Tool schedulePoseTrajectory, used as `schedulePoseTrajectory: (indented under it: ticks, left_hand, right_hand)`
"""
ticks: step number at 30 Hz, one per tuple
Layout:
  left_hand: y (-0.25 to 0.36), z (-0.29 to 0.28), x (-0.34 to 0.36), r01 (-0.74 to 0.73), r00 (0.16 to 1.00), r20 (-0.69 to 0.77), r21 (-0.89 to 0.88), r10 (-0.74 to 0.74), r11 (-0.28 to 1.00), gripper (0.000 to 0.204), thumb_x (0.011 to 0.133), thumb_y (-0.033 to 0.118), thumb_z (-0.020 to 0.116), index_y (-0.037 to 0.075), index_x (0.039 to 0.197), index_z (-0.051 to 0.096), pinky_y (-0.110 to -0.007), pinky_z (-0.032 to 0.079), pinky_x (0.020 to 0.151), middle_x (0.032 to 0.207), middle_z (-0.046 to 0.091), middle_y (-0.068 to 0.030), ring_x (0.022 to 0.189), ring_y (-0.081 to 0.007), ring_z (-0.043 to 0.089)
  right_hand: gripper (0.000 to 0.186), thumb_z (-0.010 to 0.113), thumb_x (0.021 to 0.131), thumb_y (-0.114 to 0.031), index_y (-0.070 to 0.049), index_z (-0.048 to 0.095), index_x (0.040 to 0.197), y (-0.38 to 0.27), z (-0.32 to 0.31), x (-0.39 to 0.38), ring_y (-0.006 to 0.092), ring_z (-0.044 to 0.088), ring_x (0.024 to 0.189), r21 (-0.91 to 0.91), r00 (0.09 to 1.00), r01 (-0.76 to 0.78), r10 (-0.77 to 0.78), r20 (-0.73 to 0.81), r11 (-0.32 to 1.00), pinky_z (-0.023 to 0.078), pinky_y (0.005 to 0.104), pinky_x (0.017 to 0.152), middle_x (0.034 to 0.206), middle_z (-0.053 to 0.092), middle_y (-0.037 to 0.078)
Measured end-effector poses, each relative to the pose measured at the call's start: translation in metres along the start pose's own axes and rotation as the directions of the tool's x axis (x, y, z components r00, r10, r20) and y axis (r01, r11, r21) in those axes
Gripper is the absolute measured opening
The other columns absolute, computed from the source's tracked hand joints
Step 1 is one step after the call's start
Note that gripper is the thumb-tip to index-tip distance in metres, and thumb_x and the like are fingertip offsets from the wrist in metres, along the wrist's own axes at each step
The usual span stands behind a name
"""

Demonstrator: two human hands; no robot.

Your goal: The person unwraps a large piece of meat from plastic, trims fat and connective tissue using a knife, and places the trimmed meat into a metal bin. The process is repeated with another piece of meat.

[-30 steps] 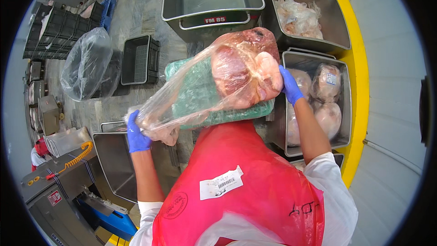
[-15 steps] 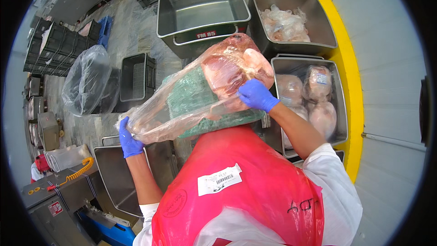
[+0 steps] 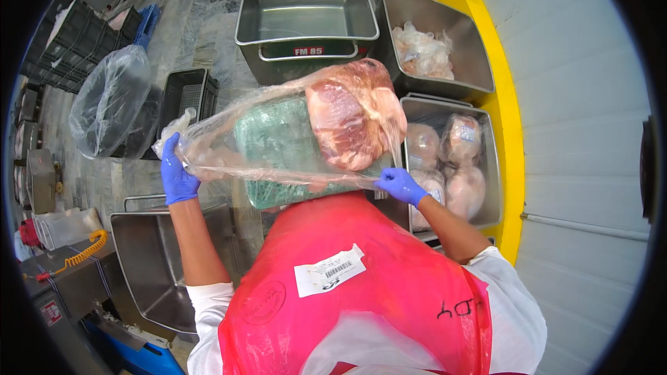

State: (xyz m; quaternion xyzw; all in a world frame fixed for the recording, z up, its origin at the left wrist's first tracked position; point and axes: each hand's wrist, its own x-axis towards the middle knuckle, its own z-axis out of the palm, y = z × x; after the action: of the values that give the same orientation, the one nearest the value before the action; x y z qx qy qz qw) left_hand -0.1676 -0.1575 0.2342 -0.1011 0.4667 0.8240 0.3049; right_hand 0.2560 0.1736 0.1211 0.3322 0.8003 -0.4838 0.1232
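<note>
a steel bin [image 3: 250, 66] stands beyond a clear plastic bag [image 3: 278, 99] stretched across a green support [image 3: 274, 140]. at the bag's right end, a raw cut of meat [image 3: 347, 118] rests on the support. the left gloved hand [image 3: 179, 172] grips the bunched left end; the right gloved hand [image 3: 401, 185], fingers curled tight, pinches the film's near edge.

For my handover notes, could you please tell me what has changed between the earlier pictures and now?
The right hand has left the right side of the meat, moved toward the body and now pinches the near edge of the film. The left hand has shifted forward, away from the body, still gripping the film's gathered end. The meat still lies over the green bundle.
</note>
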Motion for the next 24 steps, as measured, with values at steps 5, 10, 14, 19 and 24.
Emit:
schedulePoseTrajectory:
  ticks: [5, 10, 14, 19, 24]
  left_hand:
    - [-0.016, -0.021, -0.034, -0.006, 0.982, -0.187, 0.075, 0.020, 0.997, 0.041, 0.096, 0.026, 0.060, 0.003, 0.130, 0.058, -0.049, 0.058, 0.090, 0.115, 0.069, -0.0180, 0.105, -0.0338, 0.069]
    - [-0.059, -0.092, -0.029, -0.104, 0.931, -0.332, 0.166, 0.155, 0.981, 0.025, 0.095, 0.019, 0.065, 0.003, 0.114, 0.065, -0.040, 0.057, 0.080, 0.106, 0.068, -0.0102, 0.091, -0.0256, 0.067]
    - [-0.077, -0.108, -0.018, -0.256, 0.933, -0.150, 0.365, 0.328, 0.895, 0.025, 0.096, 0.016, 0.066, 0.002, 0.117, 0.065, -0.036, 0.053, 0.086, 0.110, 0.067, -0.0075, 0.096, -0.0207, 0.065]
    - [-0.076, -0.112, -0.032, -0.383, 0.877, 0.000, 0.605, 0.481, 0.698, 0.030, 0.095, 0.013, 0.069, 0.002, 0.122, 0.064, -0.032, 0.049, 0.091, 0.115, 0.065, -0.0046, 0.102, -0.0161, 0.061]
    - [-0.056, -0.101, -0.041, -0.294, 0.909, -0.061, 0.609, 0.413, 0.737, 0.030, 0.095, 0.012, 0.070, 0.003, 0.123, 0.063, -0.033, 0.049, 0.090, 0.116, 0.065, -0.0043, 0.102, -0.0152, 0.061]
  right_hand:
    - [0.036, 0.079, 0.085, -0.034, -0.002, 0.071, 0.099, -0.024, 0.010, 0.001, 0.0146, 0.065, 0.084, 0.172, 0.997, 0.040, -0.052, 0.063, 0.984, 0.054, 0.0306, 0.081, 0.091, 0.069, 0.006]
    - [0.045, 0.079, 0.084, -0.032, -0.004, 0.063, 0.116, -0.083, -0.047, 0.087, 0.0261, 0.068, 0.092, -0.219, 0.682, 0.230, -0.318, -0.658, 0.948, 0.054, 0.0361, 0.085, 0.096, 0.067, 0.012]
    - [0.037, 0.068, 0.087, -0.025, -0.006, 0.060, 0.118, -0.053, -0.069, 0.159, 0.0394, 0.067, 0.093, -0.615, 0.658, 0.110, -0.521, -0.543, 0.780, 0.054, 0.0441, 0.081, 0.094, 0.067, 0.017]
    - [0.017, 0.063, 0.090, -0.019, -0.003, 0.065, 0.097, -0.075, -0.111, 0.122, 0.0345, 0.069, 0.076, -0.098, 0.740, 0.196, -0.212, -0.638, 0.976, 0.054, 0.0414, 0.074, 0.085, 0.070, 0.019]
    - [0.020, 0.067, 0.089, -0.025, -0.005, 0.067, 0.090, 0.016, -0.127, 0.092, 0.0382, 0.068, 0.077, -0.105, 0.584, -0.021, -0.073, -0.808, 0.994, 0.052, 0.0443, 0.071, 0.083, 0.069, 0.021]
